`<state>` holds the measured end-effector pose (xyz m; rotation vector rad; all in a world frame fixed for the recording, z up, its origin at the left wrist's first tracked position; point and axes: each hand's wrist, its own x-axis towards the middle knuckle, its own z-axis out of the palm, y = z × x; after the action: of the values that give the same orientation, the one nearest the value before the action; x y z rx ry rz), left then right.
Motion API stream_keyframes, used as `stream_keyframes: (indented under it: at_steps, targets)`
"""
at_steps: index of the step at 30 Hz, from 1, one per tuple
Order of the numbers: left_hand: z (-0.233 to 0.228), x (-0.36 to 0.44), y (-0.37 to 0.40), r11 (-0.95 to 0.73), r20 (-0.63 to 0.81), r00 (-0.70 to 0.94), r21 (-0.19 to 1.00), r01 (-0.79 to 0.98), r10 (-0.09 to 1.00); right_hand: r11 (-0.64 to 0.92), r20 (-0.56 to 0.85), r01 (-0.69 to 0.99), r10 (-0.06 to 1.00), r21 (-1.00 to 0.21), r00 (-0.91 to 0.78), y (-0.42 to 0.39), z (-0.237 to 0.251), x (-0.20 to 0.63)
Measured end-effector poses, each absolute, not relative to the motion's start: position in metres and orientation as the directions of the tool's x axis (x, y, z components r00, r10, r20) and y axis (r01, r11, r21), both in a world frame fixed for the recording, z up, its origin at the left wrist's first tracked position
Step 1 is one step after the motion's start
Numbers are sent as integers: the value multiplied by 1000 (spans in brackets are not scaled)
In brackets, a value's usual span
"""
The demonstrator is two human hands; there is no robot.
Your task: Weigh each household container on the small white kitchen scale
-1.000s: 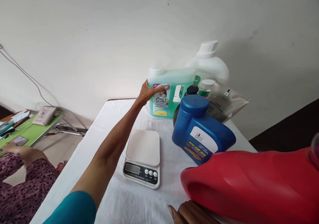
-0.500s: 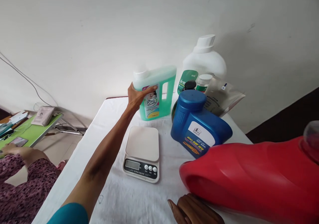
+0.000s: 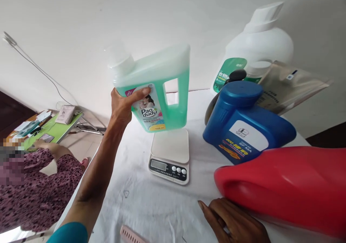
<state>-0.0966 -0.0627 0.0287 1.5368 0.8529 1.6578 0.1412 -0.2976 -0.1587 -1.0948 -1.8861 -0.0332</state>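
My left hand grips the neck end of a detergent bottle, its thumb pressed across the label. The bottle is translucent with green liquid and a white cap. It is tilted and held above the back part of a white kitchen scale, whose display looks blank. My right hand rests on the white cloth with its fingers curled and its thumb out to the side. Nothing shows in it. Beside it lies a big red jug, partly cut off at the right edge.
A blue oil bottle, a large white detergent bottle, a small white-capped bottle and a plastic pouch stand at the right. A pink strap lies in front. Left, a seated person is at a green table.
My left hand has lifted the detergent bottle off the cloth and brought it nearer, over the scale. The view has shifted, and the pink strap now shows. My right hand stays beside the red jug.
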Motion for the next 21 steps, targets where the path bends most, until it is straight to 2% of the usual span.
stream_keyframes:
  at_steps: [11, 21]
  targets:
    - [-3, -105, -103, -409, 419, 129, 908, -94, 899, 614, 744, 700, 644, -365, -177, -297, -159, 139]
    - [-2, -107, -104, -424, 422, 234, 905, -45, 876, 583, 737, 737, 653, -343, -173, -302, -146, 120]
